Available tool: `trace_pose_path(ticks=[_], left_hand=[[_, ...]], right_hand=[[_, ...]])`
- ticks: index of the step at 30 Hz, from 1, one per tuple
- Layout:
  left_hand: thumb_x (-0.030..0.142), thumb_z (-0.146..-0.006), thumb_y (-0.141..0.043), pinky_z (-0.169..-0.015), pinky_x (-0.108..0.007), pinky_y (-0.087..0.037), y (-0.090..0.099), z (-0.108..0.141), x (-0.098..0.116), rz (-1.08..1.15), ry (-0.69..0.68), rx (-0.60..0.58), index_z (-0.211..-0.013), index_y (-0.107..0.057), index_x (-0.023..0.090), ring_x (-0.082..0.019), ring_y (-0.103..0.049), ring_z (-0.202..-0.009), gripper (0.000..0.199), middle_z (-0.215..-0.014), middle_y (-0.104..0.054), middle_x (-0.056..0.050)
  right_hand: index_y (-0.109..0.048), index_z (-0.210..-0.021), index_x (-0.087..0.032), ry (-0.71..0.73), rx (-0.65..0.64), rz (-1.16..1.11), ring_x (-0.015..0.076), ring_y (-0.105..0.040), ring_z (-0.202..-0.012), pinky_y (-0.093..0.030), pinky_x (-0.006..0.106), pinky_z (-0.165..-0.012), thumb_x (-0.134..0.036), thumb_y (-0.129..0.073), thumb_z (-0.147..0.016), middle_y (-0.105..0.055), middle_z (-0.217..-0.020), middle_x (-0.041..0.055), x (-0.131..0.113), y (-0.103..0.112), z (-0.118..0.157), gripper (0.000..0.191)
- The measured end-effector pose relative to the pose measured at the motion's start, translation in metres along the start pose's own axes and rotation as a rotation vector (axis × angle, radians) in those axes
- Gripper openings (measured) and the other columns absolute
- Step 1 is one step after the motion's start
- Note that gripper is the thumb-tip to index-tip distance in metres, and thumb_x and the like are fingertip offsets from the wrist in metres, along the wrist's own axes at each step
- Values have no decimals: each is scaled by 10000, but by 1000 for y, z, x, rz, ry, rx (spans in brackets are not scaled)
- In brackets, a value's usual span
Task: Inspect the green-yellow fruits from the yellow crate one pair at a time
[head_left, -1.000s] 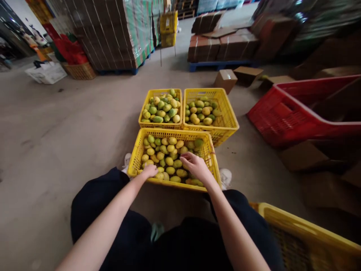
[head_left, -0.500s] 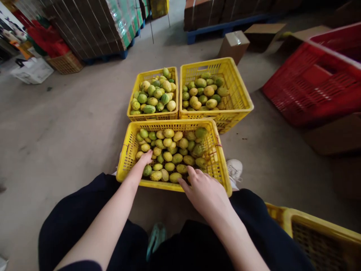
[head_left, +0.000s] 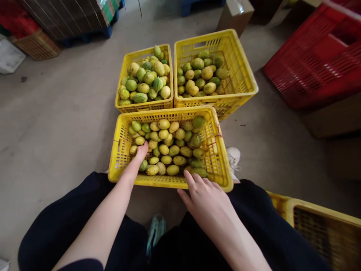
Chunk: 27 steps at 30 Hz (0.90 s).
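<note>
Between my legs stands a yellow plastic crate [head_left: 169, 184] with loose lemon-like fruits [head_left: 174, 150], some yellow, some green. My left hand [head_left: 142, 151] reaches down into its left part, among the fruits. Most of its fingers are turned away from view, so I cannot tell whether they grip a fruit. Over the front rim, toward the right, my right hand [head_left: 203, 194] is held palm down. Its thumb stands apart from the stretched fingers, and nothing shows in it. The fingertips are close to the front row of fruits.
Behind the near crate stand two more yellow crates, a left one [head_left: 144, 108] heaped with fruits and a right one [head_left: 244, 71] partly filled. A red crate [head_left: 318, 56] and cardboard boxes [head_left: 236, 17] stand to the right. Another yellow crate [head_left: 324, 210] is at my lower right.
My right hand has drawn back slightly toward the front rim, uncovering green fruits in the corner. My left hand stays among the fruits. The view has tilted down and closer.
</note>
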<state>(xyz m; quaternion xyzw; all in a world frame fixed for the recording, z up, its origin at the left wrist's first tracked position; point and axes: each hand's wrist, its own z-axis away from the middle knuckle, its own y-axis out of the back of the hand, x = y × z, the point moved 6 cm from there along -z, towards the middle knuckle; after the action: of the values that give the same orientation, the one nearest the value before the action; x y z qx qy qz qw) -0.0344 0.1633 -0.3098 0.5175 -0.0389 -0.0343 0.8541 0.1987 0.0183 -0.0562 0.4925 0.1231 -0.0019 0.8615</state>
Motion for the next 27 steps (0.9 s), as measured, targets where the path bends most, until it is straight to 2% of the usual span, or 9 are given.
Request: trace_pose_path(ticks=[4,9,16,19,24,27], left_hand=[[117,-755,-674,-813,-425,-498,-2,-6,2,-101,0,-10,-1332,-460,70,-369,-637,-975,617,-1328,-482,-275],[166,-757,-699,-789,-398,-500,3,-8,0,-168,-79,-7,-1264,-513,69,-348,-639,-952,549,-1272,-522,-258],[248,-798,-673,-768,-375,-471,4,8,-6,-265,-223,10,-1287,-478,74,-328,-633,-945,554,-1313,-473,-276],[275,-799,-676,-758,-353,-459,10,17,-4,-293,-322,12,-1294,-480,96,-298,-640,-927,562,-1320,-481,-253],[454,-797,-662,-761,-338,-455,40,41,6,-320,-472,39,-1202,-556,115,-280,-641,-924,538,-1191,-587,-187],[540,-800,-625,-781,-343,-466,78,64,17,-309,-557,136,-1249,-522,113,-270,-649,-918,628,-1217,-586,-176]], right_hand=[[-494,-1374,-103,24,-32,1,304,-651,-1029,-512,414,-860,-319,-498,-930,-655,-1196,173,-4,-3,-2,493],[-504,-1362,-98,12,-55,18,308,-656,-1016,-512,417,-856,-317,-496,-932,-662,-1177,175,-4,-7,-2,483],[-532,-1318,-105,44,-31,4,311,-647,-1038,-504,415,-860,-317,-512,-925,-664,-1149,180,-11,2,-2,447],[-533,-1311,-97,63,-16,-1,317,-652,-1023,-507,419,-846,-320,-512,-923,-665,-1135,182,-14,3,-2,448],[-571,-1254,-101,88,12,-10,319,-665,-979,-501,413,-836,-315,-516,-916,-687,-1061,171,-17,4,-2,403],[-581,-1227,-114,70,83,-148,323,-650,-1030,-491,421,-868,-350,-501,-922,-679,-1108,179,-16,10,-7,395]])
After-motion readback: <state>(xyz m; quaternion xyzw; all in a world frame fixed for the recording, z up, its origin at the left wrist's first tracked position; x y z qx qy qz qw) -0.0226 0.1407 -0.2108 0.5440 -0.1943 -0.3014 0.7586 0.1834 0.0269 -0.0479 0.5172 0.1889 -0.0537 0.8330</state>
